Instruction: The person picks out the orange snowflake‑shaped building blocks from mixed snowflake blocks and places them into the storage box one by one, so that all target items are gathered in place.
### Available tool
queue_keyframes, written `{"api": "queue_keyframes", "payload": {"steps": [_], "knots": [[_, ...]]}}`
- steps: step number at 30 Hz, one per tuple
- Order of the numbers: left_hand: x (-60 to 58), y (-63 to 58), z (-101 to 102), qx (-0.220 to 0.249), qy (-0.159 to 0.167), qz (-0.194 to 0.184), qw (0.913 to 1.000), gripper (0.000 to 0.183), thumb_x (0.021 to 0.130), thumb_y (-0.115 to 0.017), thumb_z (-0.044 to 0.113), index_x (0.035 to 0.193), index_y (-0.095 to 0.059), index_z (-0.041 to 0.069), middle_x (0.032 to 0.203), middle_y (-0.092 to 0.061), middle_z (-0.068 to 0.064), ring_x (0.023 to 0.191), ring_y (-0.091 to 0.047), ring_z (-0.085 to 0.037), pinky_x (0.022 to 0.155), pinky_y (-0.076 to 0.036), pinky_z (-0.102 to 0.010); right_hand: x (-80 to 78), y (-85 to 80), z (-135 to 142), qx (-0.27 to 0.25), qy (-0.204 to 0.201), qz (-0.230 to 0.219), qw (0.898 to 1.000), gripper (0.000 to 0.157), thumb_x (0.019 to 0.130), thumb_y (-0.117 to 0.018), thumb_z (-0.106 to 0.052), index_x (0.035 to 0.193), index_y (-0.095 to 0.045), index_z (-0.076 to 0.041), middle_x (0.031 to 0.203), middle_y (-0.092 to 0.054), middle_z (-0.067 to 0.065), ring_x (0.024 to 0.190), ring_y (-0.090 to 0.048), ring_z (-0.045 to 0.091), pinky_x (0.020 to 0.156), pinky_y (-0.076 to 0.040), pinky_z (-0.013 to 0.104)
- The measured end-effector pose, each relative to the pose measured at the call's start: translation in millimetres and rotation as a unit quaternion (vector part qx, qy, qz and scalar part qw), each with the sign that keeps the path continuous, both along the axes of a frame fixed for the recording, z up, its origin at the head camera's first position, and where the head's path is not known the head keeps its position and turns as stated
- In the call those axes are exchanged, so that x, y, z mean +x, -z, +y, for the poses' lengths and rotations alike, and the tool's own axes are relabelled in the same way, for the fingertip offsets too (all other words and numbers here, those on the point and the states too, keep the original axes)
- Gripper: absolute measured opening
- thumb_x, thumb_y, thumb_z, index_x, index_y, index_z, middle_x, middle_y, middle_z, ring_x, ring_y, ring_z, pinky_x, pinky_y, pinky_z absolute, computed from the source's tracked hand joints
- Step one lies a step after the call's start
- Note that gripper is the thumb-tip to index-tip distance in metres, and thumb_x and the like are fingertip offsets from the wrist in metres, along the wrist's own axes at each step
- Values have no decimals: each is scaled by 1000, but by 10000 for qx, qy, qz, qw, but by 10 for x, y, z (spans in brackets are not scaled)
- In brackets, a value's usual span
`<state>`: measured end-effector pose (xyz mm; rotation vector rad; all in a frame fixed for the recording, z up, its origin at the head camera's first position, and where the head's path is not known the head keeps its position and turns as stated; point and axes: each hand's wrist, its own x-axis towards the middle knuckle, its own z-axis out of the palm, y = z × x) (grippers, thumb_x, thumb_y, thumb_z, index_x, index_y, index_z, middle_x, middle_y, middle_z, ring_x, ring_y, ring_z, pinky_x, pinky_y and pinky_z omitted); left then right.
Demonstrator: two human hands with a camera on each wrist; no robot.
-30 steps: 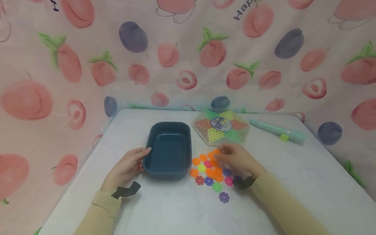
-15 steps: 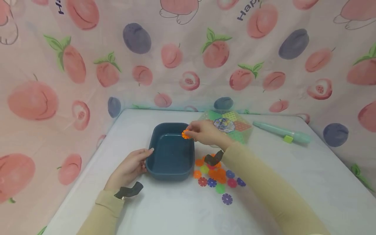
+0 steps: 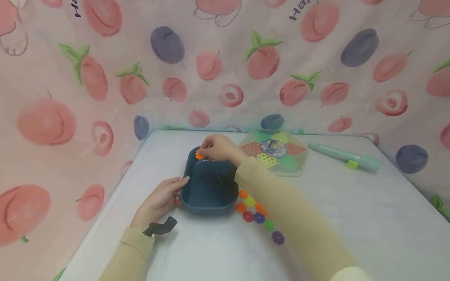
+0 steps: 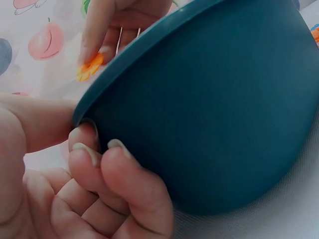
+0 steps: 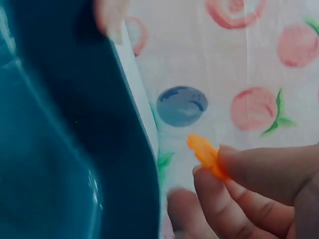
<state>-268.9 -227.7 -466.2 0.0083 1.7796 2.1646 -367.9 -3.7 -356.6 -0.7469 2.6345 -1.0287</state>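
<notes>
A dark teal rectangular bin [image 3: 209, 189] stands on the white table. My left hand [image 3: 161, 199] grips its left rim, thumb over the edge and fingertips curled against the outer wall in the left wrist view. Over the far left corner of the bin, my right hand [image 3: 219, 148] pinches an orange snowflake disc [image 3: 199, 155], a flat flower-shaped plastic piece. The right wrist view has this disc [image 5: 207, 155] between thumb and fingertip, beside the bin's rim. Right of the bin lie several loose snowflake discs [image 3: 259, 217] in mixed colours, partly hidden by the right sleeve.
Behind the loose pieces sits a clear hexagonal box [image 3: 274, 150] with a coloured star pattern. A mint-green tube [image 3: 348, 157] with a lime tab lies at the back right. Peach-printed cloth [image 3: 230, 70] hangs behind and left of the table.
My right hand has gone from the pile of discs leftward and over the bin, carrying an orange snowflake disc. The left hand keeps its grip on the rim.
</notes>
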Motion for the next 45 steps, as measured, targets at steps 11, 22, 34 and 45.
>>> {"api": "queue_keyframes", "payload": {"steps": [11,22,34,45], "knots": [[-4,10,4,214,137,95,9996,23,105,-62,25,89,-58,8,70,-48,2,59,-44,-14,58,-40,-27,-123,206,-184,381,773,-171,9961,18,96,-73,-25,95,-77,-8,87,-73,1,74,-73,18,73,-56,32],[-31,-20,-9,-11,48,-86,10000,26,105,-61,28,100,-58,3,77,-53,-1,61,-46,-14,58,-40,-27,-207,530,-308,-117,1538,-520,9867,21,98,-72,-25,90,-77,-6,77,-72,3,69,-70,18,68,-55,31],[-18,-47,41,-185,30,-35,9998,28,105,-61,28,99,-56,0,78,-48,-2,60,-44,-15,56,-39,-27,-177,823,-301,131,1584,-9,9873,21,100,-70,-29,93,-73,-10,83,-67,3,72,-64,19,68,-54,33],[-5,-63,0,-283,65,172,9994,30,105,-61,31,94,-52,4,71,-45,0,57,-44,-13,55,-42,-27,-224,860,-357,1047,1687,239,9798,26,101,-67,-38,92,-69,-13,88,-66,2,77,-62,21,70,-52,38]]}}
